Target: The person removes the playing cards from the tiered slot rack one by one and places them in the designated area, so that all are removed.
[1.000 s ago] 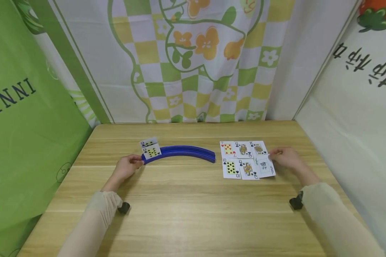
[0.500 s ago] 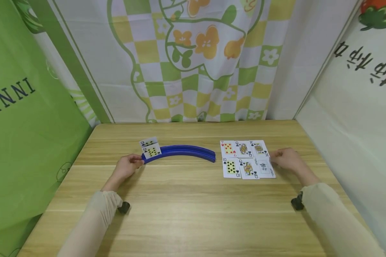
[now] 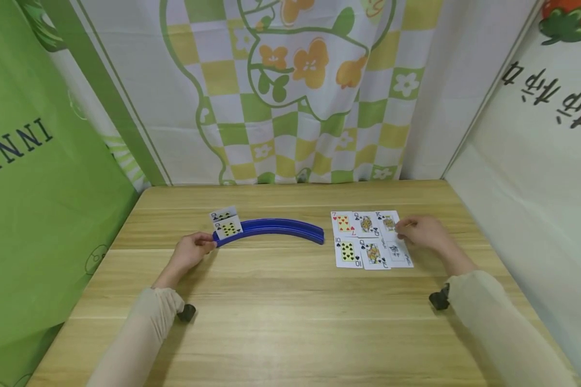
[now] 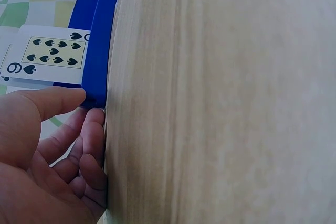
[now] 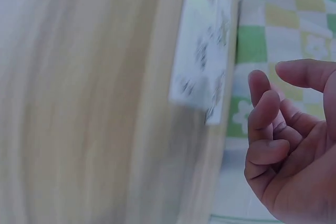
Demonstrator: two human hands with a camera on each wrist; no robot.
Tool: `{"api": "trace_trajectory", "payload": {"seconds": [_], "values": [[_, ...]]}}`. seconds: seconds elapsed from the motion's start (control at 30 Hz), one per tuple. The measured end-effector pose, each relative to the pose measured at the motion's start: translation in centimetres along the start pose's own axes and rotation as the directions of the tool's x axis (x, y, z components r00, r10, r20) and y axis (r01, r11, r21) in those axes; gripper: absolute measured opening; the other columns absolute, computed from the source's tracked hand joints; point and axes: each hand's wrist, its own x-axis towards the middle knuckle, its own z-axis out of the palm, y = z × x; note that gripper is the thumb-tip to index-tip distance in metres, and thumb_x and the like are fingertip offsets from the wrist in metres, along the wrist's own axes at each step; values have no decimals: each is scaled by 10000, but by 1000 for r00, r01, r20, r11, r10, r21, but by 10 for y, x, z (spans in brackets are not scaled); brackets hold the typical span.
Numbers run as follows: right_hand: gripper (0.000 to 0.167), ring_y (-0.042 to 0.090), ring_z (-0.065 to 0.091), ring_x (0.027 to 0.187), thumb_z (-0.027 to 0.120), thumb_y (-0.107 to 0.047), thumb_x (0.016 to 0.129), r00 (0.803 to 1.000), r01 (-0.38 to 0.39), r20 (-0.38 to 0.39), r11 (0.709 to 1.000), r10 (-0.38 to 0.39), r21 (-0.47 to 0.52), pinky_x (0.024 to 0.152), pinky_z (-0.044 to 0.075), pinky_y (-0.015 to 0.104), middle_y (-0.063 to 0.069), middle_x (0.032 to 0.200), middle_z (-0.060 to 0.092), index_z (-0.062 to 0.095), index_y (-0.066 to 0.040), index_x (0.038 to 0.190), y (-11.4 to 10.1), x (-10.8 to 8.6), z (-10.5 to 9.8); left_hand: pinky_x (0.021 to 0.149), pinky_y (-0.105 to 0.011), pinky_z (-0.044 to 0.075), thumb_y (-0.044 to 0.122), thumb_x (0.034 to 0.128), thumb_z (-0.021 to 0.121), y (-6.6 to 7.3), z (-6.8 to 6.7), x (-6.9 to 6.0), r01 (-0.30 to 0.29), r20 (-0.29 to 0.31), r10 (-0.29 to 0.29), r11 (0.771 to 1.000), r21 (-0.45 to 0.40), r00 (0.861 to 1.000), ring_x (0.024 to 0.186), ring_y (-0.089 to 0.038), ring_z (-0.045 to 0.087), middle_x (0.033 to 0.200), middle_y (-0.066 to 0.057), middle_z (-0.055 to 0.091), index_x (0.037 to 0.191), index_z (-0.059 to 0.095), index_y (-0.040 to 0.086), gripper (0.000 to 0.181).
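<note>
My left hand (image 3: 191,252) grips the near left end of a curved blue card holder (image 3: 281,226), thumb on one side and fingers on the other. A nine of spades (image 3: 229,228) stands in its left end, with a second card (image 3: 222,214) behind it. My right hand (image 3: 425,235) hovers at the right edge of the face-up cards, above the king of spades (image 3: 387,221) and joker (image 3: 398,255). In the right wrist view its fingers are loosely curled, thumb apart, holding nothing; the cards there are blurred.
To the left of these lie a seven of hearts (image 3: 342,224), two queens, one of them a queen (image 3: 375,253) in the front row, and a ten of spades (image 3: 348,252). A patterned curtain (image 3: 310,123) hangs behind the wooden table (image 3: 281,322); cloth walls flank it.
The joker, tilted over the king under my right hand at first, now lies straighter below it. My right hand has let it go and shifted up and left. My left hand stays put.
</note>
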Motion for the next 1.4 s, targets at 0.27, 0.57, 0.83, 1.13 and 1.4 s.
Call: {"api": "trace_trajectory", "payload": {"seconds": [0.27,0.57,0.83,1.13,1.4], "values": [[342,220,643,801,578,-283,991,1000,22,8,992,-23,121,684,437,276,149,1007,751,668,-6,1169,-27,5,6,735,-255,496,262,966,639,-3,2,-1,8,5,-8,1000,12,1000,998,-289,642,1169,-223,691,1229,647,1,371],[340,180,625,799,534,-281,1017,999,20,36,988,-26,154,706,443,280,167,1094,732,648,-28,1213,-47,8,8,744,-247,491,259,971,630,0,0,-1,0,2,0,1000,24,1000,999,-280,651,1169,-216,697,1239,644,6,370],[323,314,635,930,542,-217,1008,997,28,57,952,-47,305,827,524,411,215,1149,695,632,6,1223,-61,11,15,733,-244,492,253,971,636,1,0,-1,2,0,-2,1000,20,1000,984,-266,651,1163,-217,697,1235,645,-1,366],[345,328,634,923,553,-242,1001,996,50,46,942,-70,332,840,519,430,199,1114,704,625,1,1236,-77,18,23,733,-246,494,251,971,636,-1,1,1,-4,-1,4,1000,14,1000,981,-266,655,1159,-222,698,1235,645,-7,369],[338,282,630,884,534,-267,1014,996,59,43,941,-77,332,814,504,406,163,1123,720,643,-33,1232,-95,22,32,731,-245,490,242,969,634,-1,0,1,-14,-8,14,1000,23,1000,987,-272,655,1152,-223,701,1225,650,-12,360]]}}
